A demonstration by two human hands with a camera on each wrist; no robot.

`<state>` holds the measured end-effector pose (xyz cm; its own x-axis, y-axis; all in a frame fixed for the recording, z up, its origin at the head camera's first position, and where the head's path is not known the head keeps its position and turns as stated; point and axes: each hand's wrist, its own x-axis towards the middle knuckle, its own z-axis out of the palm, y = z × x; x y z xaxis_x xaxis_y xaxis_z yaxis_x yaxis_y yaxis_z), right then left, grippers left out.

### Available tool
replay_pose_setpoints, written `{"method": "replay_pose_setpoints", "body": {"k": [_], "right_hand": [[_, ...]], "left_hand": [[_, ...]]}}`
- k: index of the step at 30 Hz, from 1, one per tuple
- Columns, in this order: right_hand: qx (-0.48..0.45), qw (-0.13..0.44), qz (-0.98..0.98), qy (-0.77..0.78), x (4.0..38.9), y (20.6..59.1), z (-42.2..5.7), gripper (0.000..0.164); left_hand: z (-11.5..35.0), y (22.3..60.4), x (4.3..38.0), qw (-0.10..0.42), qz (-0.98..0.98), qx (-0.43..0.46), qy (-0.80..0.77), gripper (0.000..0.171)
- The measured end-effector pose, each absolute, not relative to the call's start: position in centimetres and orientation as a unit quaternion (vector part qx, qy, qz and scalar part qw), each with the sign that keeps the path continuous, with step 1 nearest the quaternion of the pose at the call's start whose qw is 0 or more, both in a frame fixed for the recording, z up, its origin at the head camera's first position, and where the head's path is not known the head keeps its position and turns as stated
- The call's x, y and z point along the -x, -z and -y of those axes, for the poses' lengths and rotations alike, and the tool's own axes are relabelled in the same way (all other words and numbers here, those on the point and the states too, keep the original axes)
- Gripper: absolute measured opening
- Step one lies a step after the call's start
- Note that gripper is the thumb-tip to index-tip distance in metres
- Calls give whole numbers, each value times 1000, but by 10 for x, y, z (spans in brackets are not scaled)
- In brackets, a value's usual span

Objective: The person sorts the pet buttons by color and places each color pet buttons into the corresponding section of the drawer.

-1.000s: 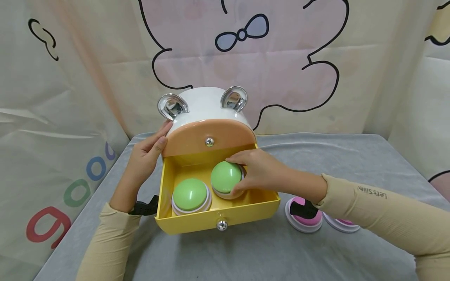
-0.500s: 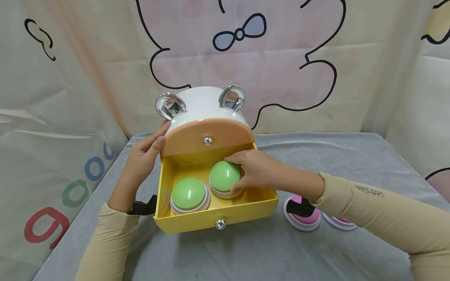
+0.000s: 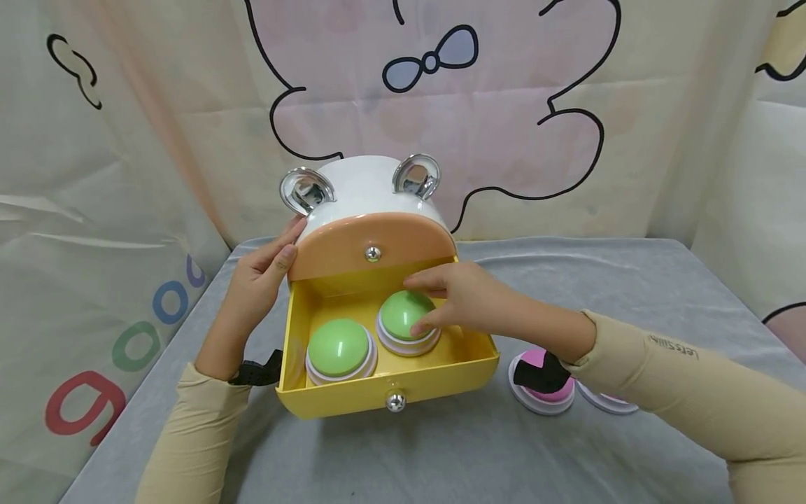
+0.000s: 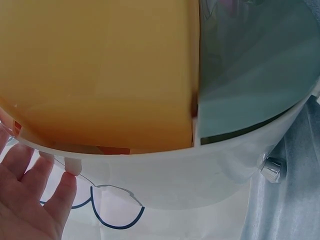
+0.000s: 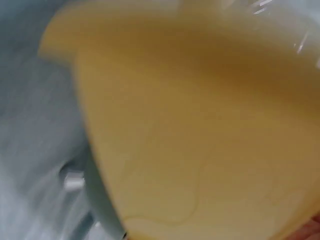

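Observation:
A white animal-shaped drawer box (image 3: 365,182) with shiny silver ears stands on the table, its yellow drawer (image 3: 460,378) pulled out. Inside the drawer sit two round, green-domed buttons on white bases: a left one (image 3: 338,348) and a right one (image 3: 406,343). My right hand (image 3: 475,301) is over the right green button, thumb and fingers spread at its dome without gripping it. My left hand (image 3: 252,287) rests with extended fingers against the box's left side. In the left wrist view, its fingertips touch the white rim. The right wrist view is blurred and mostly yellow drawer.
Two pink-topped buttons, a nearer one (image 3: 535,358) and a farther one (image 3: 609,404), lie right of the drawer, partly behind my right wrist and sleeve. An orange drawer front (image 3: 340,245) sits above the yellow drawer. Grey cloth (image 3: 630,280) covers the table; printed curtains stand behind.
My right thumb and fingers have let go of the right green button and drawn slightly away. That button now sits flatter, a bit farther right. My left hand stays put.

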<state>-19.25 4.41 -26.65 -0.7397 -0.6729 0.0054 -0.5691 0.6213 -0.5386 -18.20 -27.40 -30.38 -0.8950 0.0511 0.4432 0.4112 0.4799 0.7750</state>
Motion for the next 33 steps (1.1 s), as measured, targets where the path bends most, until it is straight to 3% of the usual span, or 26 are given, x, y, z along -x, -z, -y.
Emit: {"method": "replay_pose_setpoints", "body": {"k": [5,11,20,33], "right_hand": [[298,179,-843,410,172,259,-62,58],[328,205,-749,538,131,256,-80,50],[305,357,-632,616,106,296,-93,57],[266,404,-603,634,94,343,-82,54]], "left_hand": [[273,304,182,178,841,137,492,41],[273,302,182,179,841,131,493,41],[272,302,182,177,838,127,500,42],[272,303,183,185,831,140,506,41]]}}
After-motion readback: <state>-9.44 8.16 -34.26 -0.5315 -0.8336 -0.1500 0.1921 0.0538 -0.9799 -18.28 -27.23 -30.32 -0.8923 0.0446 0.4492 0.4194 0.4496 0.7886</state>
